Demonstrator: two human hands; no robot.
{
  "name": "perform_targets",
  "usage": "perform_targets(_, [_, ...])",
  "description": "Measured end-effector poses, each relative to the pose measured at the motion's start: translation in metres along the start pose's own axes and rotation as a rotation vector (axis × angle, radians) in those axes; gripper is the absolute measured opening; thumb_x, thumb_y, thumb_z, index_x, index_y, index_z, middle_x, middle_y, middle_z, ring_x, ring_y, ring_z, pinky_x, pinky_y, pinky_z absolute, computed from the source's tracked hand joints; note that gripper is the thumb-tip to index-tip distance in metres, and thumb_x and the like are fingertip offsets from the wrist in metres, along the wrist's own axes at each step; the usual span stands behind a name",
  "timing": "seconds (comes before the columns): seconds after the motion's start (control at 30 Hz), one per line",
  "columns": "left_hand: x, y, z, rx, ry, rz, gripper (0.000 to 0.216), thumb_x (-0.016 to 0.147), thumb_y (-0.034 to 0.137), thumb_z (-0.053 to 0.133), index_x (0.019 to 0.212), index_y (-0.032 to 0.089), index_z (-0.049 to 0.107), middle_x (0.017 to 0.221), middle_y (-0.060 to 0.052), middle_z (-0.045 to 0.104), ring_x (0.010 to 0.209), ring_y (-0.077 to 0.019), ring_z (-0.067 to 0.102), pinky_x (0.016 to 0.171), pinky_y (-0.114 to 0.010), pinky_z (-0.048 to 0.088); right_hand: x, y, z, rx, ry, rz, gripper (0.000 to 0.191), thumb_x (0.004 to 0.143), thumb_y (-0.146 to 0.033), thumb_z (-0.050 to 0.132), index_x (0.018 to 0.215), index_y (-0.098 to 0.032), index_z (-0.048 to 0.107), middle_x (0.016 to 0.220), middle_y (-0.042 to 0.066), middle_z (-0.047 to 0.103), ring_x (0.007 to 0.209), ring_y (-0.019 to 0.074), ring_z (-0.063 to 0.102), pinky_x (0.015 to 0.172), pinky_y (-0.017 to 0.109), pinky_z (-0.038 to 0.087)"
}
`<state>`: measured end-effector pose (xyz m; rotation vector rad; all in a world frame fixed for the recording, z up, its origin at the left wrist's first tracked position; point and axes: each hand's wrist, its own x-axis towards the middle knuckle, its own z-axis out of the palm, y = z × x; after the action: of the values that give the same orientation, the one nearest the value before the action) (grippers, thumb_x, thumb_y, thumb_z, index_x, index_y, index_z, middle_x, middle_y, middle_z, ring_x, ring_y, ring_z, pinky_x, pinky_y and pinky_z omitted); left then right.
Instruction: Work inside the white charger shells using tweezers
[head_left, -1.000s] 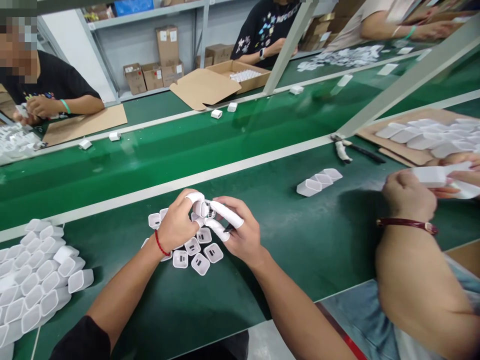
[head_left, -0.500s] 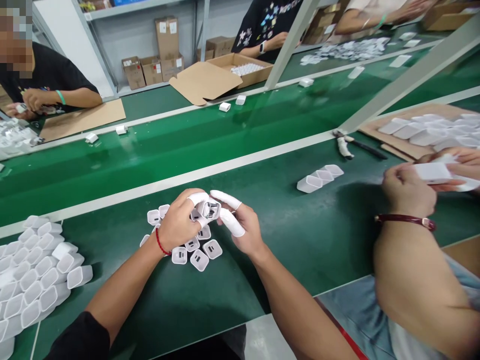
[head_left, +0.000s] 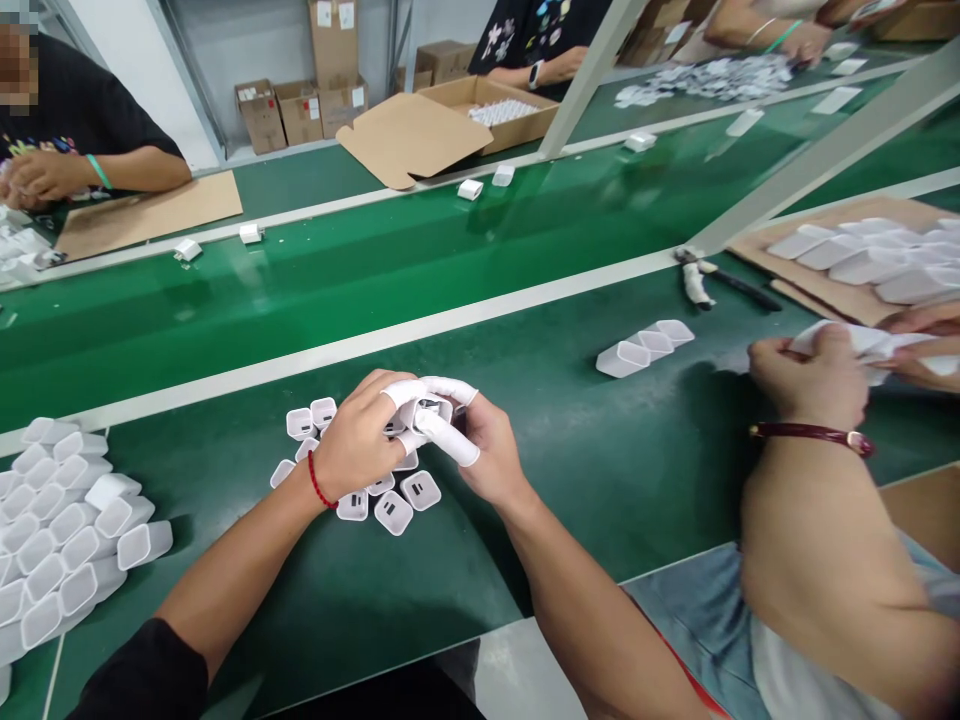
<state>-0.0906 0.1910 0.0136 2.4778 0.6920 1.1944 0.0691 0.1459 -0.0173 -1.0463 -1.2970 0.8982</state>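
My left hand (head_left: 358,446) and my right hand (head_left: 480,446) meet over a small white charger part (head_left: 430,409) and both pinch it; white finger cots cover the fingertips. A red string bracelet sits on my left wrist. Under and beside the hands lies a cluster of white charger inserts (head_left: 394,510) with dark slots, on the green table (head_left: 615,500). At far left lies a pile of empty white charger shells (head_left: 60,540).
A co-worker's arm with a dark red watch strap (head_left: 814,434) is at right, handling white shells. Three shells (head_left: 645,348) lie mid-table, pliers (head_left: 701,280) beyond them. A cardboard sheet with shells (head_left: 870,255) is far right. The green conveyor belt (head_left: 375,270) carries single chargers; other people work behind it.
My right fingers have closed in over the part held at my left fingertips. The camera view has tilted slightly, so everything sits a bit higher and further right.
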Motion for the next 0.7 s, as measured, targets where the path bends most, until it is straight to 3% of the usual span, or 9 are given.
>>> perform_targets(0.27, [0.0004, -0.0004, 0.0027, 0.001, 0.026, 0.008, 0.031, 0.079, 0.008, 0.062, 0.108, 0.016, 0.058, 0.104, -0.007, 0.067, 0.097, -0.0192, 0.061, 0.082, -0.034, 0.054, 0.0007, -0.0035, 0.0021, 0.056, -0.035, 0.088, 0.052, 0.076, -0.051, 0.076, 0.116, -0.021, 0.062, 0.107, 0.006, 0.07, 0.094, 0.0208, 0.066, 0.083, 0.035, 0.055])
perform_targets(0.7, [0.0002, 0.0084, 0.0075, -0.028, 0.088, 0.05, 0.027, 0.083, 0.008, 0.06, 0.109, 0.017, 0.059, 0.099, -0.006, 0.068, 0.091, -0.0178, 0.06, 0.079, -0.033, 0.054, -0.0037, -0.0032, 0.0042, 0.107, 0.022, 0.066, 0.044, 0.077, -0.051, 0.073, 0.106, -0.02, 0.062, 0.093, 0.005, 0.069, 0.077, 0.0161, 0.063, 0.07, 0.031, 0.054])
